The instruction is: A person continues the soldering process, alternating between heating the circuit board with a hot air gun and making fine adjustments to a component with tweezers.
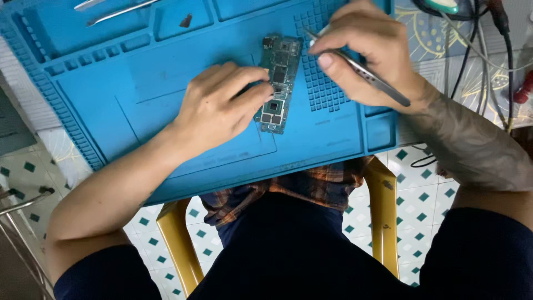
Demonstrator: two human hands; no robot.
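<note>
We are working over a blue mat [166,83] that is covering the counter, with a long green circuit board [279,83] lying on it just left of the mat's grid of small square pockets. Our left hand [219,108] is resting on the mat beside the board, its fingers [252,94] curling in and pressing against the board's left edge near the middle, holding it down rather than gripping around it. Our right hand [363,47] is hovering over the board's upper right corner, its fingers closing narrowly on a pair of metal tweezers [361,69]; the tweezers' back end is sticking out towards our wrist, and the tips are pointing at the top of the board, though we cannot tell whether they are touching it. Two more slim metal tools [119,11] are lying in a tray at the mat's far edge. Dark cables [477,50] are trailing across the counter to the right of the mat.
</note>
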